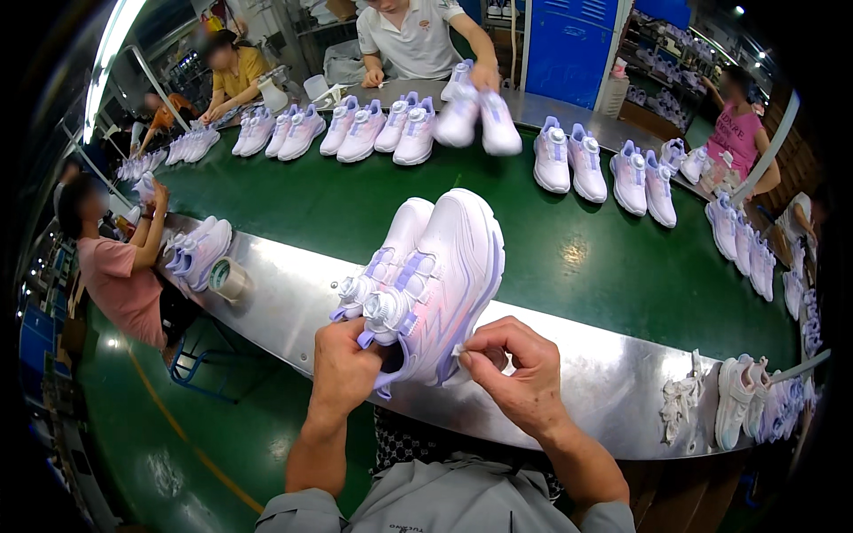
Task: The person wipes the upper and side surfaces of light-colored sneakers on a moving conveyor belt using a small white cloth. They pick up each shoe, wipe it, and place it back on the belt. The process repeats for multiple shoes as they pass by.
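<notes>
A pair of white and pink sneakers with lilac trim is held up in front of me, toes pointing away. My left hand (pixel 345 366) is closed on the pair at the heel openings, its fingers partly hidden inside. The nearer right sneaker (pixel 458 266) overlaps the left sneaker (pixel 404 233); both have white dials on the tongue. Beside the right shoe's heel, my right hand (pixel 517 371) pinches a small white scrap (pixel 458 351) against the sole edge. Whether the scrap is cloth or paper, I cannot tell.
A metal ledge (pixel 595 360) borders the green belt (pixel 355 195). Tape rolls (pixel 229 279) and sneakers (pixel 203 253) stand left; crumpled white scraps (pixel 682 404) and more sneakers (pixel 736 400) right. Across the belt, a person in white (pixel 418 44) handles a blurred pair (pixel 480 124) among several pairs.
</notes>
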The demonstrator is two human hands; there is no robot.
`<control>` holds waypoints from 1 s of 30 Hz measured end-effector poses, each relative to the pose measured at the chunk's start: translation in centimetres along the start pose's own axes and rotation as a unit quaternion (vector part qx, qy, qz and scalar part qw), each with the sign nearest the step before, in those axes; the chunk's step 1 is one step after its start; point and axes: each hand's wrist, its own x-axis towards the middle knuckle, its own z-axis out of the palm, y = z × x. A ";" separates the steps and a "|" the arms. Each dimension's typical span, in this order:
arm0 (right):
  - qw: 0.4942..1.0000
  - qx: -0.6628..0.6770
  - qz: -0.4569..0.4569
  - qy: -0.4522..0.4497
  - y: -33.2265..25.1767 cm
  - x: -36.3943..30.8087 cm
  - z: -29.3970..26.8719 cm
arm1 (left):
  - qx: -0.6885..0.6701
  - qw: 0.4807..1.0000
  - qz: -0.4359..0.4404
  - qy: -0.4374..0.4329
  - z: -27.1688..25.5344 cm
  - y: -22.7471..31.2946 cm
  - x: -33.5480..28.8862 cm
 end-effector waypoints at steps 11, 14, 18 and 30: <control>0.983 -0.128 -0.121 0.057 -0.4 0.1 1.4 | -0.008 1.000 0.022 0.007 -0.2 -0.5 -0.3; 0.984 -0.130 -0.116 0.042 -0.6 0.2 1.4 | -0.001 1.000 0.000 -0.002 -0.6 0.1 -0.3; 0.976 -0.133 -0.136 0.102 -1.3 2.0 0.5 | -0.010 0.999 0.030 -0.010 -0.7 -0.8 -0.3; 0.974 -0.160 -0.117 0.109 -3.2 5.8 -2.7 | 0.019 0.992 0.109 -0.057 -1.9 -0.6 0.1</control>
